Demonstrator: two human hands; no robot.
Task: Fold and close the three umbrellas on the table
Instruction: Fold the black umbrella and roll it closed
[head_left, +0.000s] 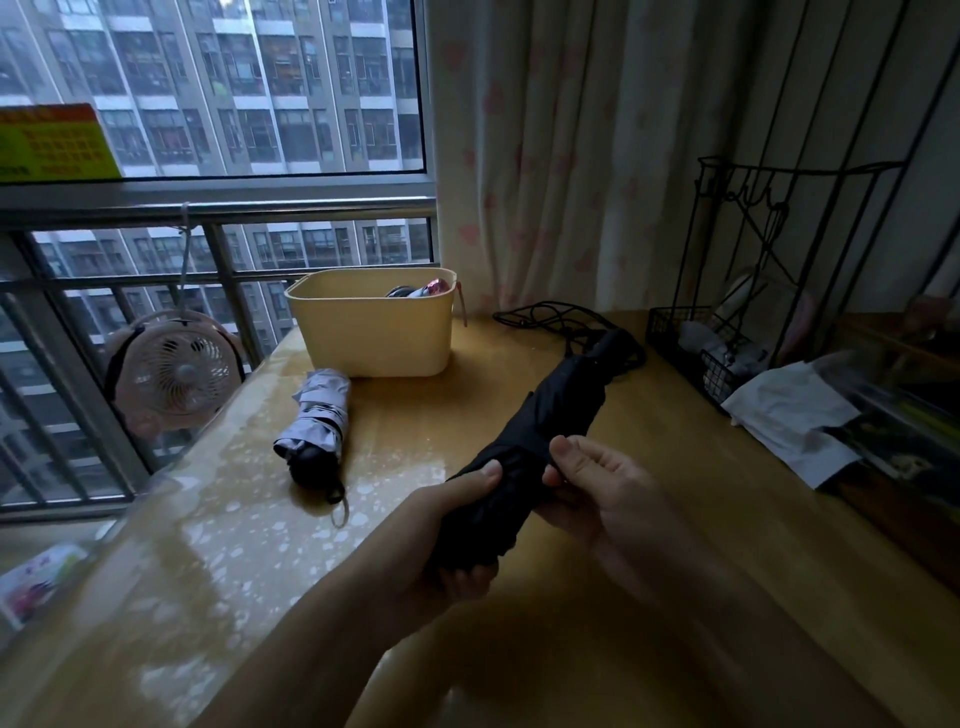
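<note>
A black umbrella (550, 415) is being gripped by the curled left hand (441, 530) and pinched by the right hand (602, 499) above the glossy table (675, 467). A grey umbrella (314, 421) is lying near the basket (374, 338) by the window (234, 88).

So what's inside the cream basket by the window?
Over the rim of the cream basket, a grey bundle with a pink tip pokes up at the far right corner, possibly a folded umbrella. The basket's wall hides everything lower.

left hand (447, 525) and right hand (602, 493) close together, fingers (582, 460) around black umbrella (561, 405)
</note>
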